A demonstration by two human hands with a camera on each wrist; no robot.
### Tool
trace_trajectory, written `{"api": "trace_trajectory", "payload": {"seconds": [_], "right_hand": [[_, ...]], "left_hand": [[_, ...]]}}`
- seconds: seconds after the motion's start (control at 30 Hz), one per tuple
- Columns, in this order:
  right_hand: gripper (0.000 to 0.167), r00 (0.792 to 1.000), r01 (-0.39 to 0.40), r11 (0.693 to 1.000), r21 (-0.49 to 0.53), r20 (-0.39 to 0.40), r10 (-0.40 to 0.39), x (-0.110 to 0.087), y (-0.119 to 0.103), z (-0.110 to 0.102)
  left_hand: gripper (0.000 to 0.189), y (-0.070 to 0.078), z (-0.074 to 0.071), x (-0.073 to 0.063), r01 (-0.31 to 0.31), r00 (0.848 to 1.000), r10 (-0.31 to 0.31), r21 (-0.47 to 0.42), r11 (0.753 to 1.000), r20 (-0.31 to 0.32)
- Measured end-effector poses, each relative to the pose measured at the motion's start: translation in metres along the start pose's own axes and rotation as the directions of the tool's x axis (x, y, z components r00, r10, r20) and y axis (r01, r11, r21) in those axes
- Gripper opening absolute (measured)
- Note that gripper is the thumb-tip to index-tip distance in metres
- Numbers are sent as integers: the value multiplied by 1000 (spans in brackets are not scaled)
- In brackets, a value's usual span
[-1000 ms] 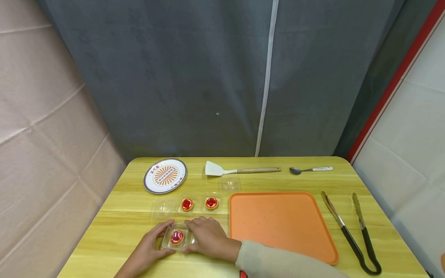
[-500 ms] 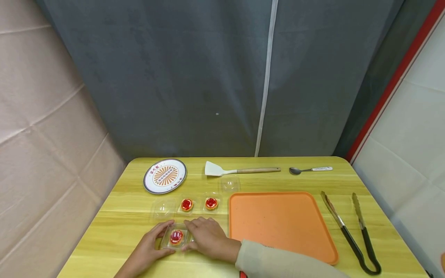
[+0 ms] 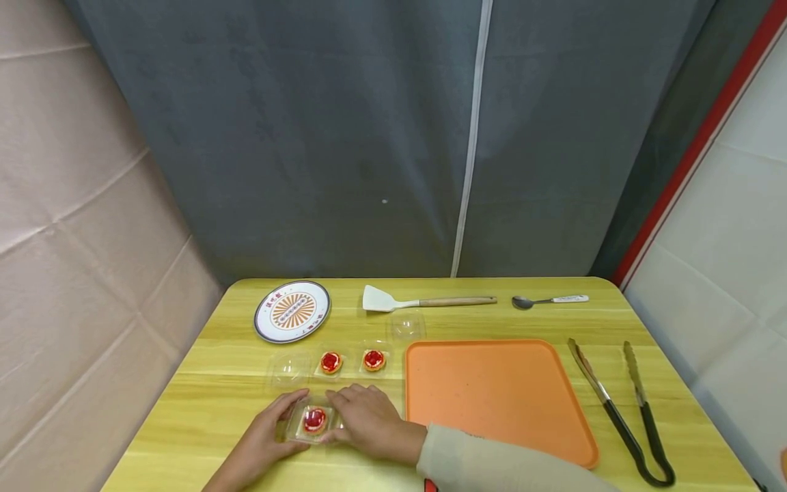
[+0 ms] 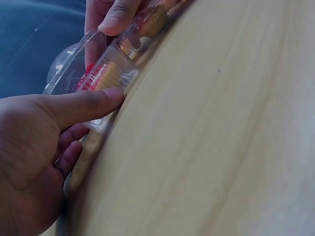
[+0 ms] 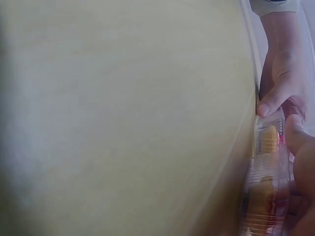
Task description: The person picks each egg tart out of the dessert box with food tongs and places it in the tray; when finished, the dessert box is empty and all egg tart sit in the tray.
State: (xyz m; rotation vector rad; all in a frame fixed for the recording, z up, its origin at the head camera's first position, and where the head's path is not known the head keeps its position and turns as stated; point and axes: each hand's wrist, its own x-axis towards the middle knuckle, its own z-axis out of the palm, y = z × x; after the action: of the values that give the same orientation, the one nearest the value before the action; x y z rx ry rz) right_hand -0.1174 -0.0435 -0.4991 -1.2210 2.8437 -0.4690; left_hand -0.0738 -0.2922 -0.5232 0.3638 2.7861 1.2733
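Note:
A clear plastic clamshell box [image 3: 299, 432] with a red-topped tart [image 3: 315, 420] inside stands near the table's front, between both hands. My left hand [image 3: 261, 441] grips its left side; in the left wrist view the thumb [image 4: 110, 96] presses along the ribbed base. From the right, my right hand [image 3: 371, 424] holds the box by its right edge, thumb at the near corner and fingers at the far one. The domed lid [image 4: 64, 69] sits over the tart. Another clear box [image 5: 258, 196] with a tart lies beside the right hand, mostly hidden in the head view.
Behind the hands, two open clear boxes hold red-topped tarts [image 3: 330, 362], [image 3: 374, 360]. A patterned plate [image 3: 293, 312], a white spatula [image 3: 381, 299] and a spoon [image 3: 522, 302] lie along the back. An orange tray [image 3: 492, 403] and black-handled tongs [image 3: 624, 424] are on the right.
Both hands stay around the box almost unmoved. The box's clear plastic and the glare over the tart have shifted slightly.

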Motion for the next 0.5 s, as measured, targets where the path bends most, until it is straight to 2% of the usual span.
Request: {"api": "trace_trajectory", "payload": {"seconds": [0.2, 0.4, 0.5], "right_hand": [[83, 999, -1, 999, 46, 33, 0, 0, 1, -5], [85, 998, -5, 992, 128, 61, -3, 2, 4, -7], [86, 997, 1, 985, 171, 70, -13, 3, 6, -9]], "left_hand": [[91, 5, -3, 0, 18, 999, -19, 15, 1000, 33], [100, 9, -9, -1, 14, 996, -17, 37, 999, 83], [99, 13, -13, -1, 9, 994, -15, 56, 998, 105]]}}
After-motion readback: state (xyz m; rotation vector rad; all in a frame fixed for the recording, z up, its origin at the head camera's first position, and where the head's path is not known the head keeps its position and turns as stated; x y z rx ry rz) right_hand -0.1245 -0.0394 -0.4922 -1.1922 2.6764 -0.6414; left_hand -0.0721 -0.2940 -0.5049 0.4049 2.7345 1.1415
